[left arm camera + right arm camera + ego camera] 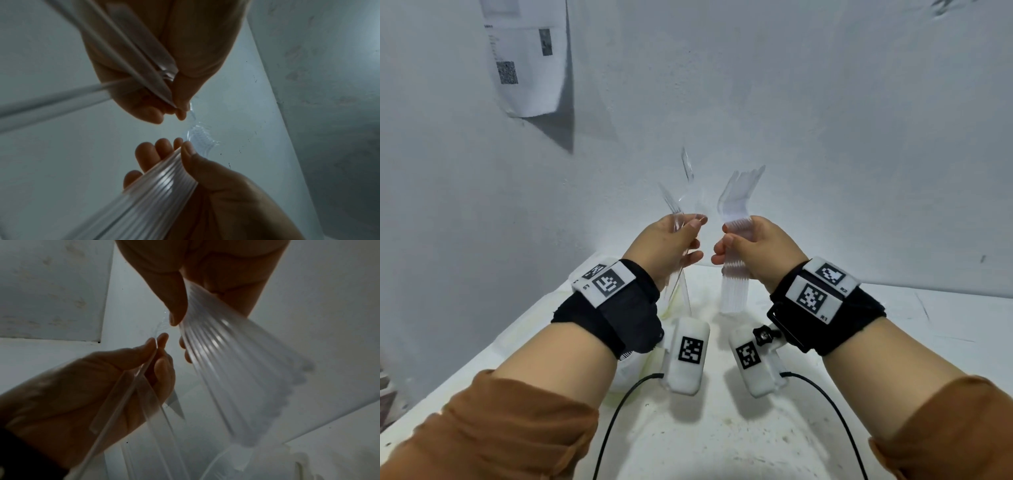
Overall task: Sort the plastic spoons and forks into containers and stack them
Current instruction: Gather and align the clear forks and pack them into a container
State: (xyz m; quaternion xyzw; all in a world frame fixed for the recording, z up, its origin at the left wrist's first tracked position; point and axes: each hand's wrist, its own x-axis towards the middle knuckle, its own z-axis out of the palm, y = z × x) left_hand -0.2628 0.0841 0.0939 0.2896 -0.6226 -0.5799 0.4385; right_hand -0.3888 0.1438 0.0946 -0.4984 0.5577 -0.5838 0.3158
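A neatly nested stack of clear plastic forks [736, 219] is held upright in the right hand [760, 253], whose fingers [722, 245] and thumb are curled round the middle of the handles; the tines point up toward the white wall [825, 120] and the handle ends hang just above the white surface [722, 428]. In the left wrist view the ribbed bundle of handles [160, 191] is seen pinned between thumb and fingers. A few loose clear plastic utensils [678, 205] are pinched in the left hand [667, 246] between thumb and curled fingers [688, 257], fanned out at different angles, their heads raised and their handles trailing below the palm. The two hands are held near each other above the surface without touching. A printed paper sheet [527, 58] is seen hanging on the wall to the left.
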